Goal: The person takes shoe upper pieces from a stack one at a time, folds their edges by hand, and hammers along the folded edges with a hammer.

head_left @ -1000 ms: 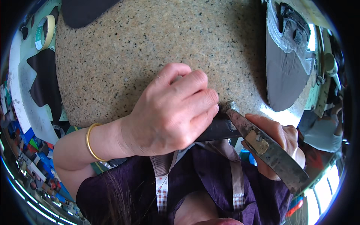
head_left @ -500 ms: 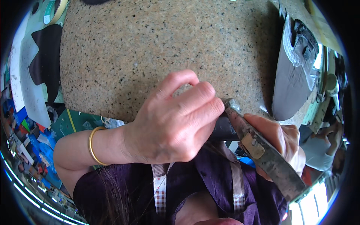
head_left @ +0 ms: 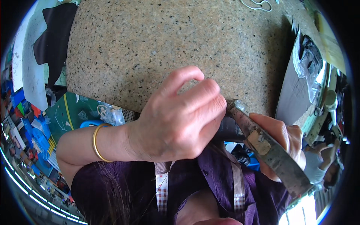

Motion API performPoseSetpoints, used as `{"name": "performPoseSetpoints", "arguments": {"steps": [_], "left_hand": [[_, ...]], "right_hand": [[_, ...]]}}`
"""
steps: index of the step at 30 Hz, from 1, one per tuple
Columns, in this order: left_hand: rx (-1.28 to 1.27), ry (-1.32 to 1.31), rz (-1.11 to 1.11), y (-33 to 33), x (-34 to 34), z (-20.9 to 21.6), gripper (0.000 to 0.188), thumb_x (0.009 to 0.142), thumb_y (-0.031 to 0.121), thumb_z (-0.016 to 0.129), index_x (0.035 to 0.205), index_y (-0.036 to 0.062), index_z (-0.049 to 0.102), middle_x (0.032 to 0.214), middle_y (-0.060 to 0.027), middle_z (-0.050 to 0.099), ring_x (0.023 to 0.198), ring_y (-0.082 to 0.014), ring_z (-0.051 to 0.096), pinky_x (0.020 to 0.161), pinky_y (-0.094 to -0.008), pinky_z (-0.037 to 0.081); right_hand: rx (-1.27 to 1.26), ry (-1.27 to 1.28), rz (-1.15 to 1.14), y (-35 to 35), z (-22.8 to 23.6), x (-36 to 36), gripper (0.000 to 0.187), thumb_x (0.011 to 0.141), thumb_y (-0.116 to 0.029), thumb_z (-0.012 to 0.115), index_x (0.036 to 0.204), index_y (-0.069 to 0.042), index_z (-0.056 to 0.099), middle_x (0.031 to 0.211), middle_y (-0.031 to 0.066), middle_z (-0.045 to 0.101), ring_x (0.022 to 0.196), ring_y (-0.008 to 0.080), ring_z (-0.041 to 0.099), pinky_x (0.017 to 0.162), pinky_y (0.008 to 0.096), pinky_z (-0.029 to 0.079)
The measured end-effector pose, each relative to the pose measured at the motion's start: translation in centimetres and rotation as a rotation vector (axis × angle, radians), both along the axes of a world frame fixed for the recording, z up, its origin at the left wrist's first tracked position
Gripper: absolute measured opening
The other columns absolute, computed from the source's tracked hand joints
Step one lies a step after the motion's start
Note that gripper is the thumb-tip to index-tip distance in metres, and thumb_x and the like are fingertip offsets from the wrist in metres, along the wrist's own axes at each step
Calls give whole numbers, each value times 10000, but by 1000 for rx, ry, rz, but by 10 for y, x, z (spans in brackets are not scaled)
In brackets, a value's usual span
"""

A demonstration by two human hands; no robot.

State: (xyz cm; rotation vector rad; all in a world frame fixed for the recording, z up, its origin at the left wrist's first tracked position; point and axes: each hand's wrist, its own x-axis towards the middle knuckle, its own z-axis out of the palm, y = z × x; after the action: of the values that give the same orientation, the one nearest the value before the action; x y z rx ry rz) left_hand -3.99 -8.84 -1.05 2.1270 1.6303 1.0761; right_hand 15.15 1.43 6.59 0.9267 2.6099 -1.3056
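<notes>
My view has swung over the last second: the roll of tape has left the upper left, and more of the green mat with a yellow line [head_left: 62, 114] shows beside the speckled tan granite slab [head_left: 150, 41]. A thin white looped cord [head_left: 262, 7] has come in at the top. Through it all, the hands keep nearly the same pose, so I judge that the head has turned and the work itself has hardly moved.

That work, a smooth dark strip [head_left: 230, 129], lies at the slab's near edge, partly under the left hand [head_left: 180, 116]. This hand is curled, fingers bent over the strip; I cannot tell how firmly it pinches. The right hand [head_left: 285, 138], just apart from it, is wrapped around the worn, tapered steel hammer [head_left: 279, 163], a tan plug set in its eye. The hammer's bright, blunt end sits just beside the left fingers; I cannot tell whether it touches the strip.

Farther right, I see a matt grey-brown pointed piece [head_left: 294, 92] with crinkled clear plastic over it. At far left lies a soft-looking dark brown sheet with a wavy edge [head_left: 56, 39].
</notes>
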Motion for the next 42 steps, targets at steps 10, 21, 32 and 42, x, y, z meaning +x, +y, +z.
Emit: {"name": "performPoseSetpoints", "arguments": {"steps": [10,21,32,42], "left_hand": [[98,54,5,-6,-7,-7,222,590,119,715,799,47,690,771,-18,609,716,-189,537,675,-343,420],[224,58,-412,65,-11,-14,115,632,138,642,670,52,576,733,-8,502,769,-184,513,627,-317,446],[155,11,-307,53,-13,-12,158,603,125,705,741,56,671,773,-11,603,742,-178,552,662,-317,456],[140,93,-253,40,-21,-8,137,626,103,711,743,49,664,769,-15,604,741,-192,563,661,-330,459]], "right_hand": [[346,-72,66,3,11,-10,372,700,-192,777,1022,-47,658,877,80,703,724,209,637,678,327,487],[487,104,-53,7,19,23,439,769,-132,769,1144,3,586,912,116,704,743,194,704,635,267,552],[268,-81,-7,17,5,10,353,705,-168,758,1029,-68,661,882,62,709,712,222,650,699,324,433],[284,17,134,23,2,-7,338,737,-120,745,1039,-23,629,818,104,696,591,217,655,550,315,484]]}}
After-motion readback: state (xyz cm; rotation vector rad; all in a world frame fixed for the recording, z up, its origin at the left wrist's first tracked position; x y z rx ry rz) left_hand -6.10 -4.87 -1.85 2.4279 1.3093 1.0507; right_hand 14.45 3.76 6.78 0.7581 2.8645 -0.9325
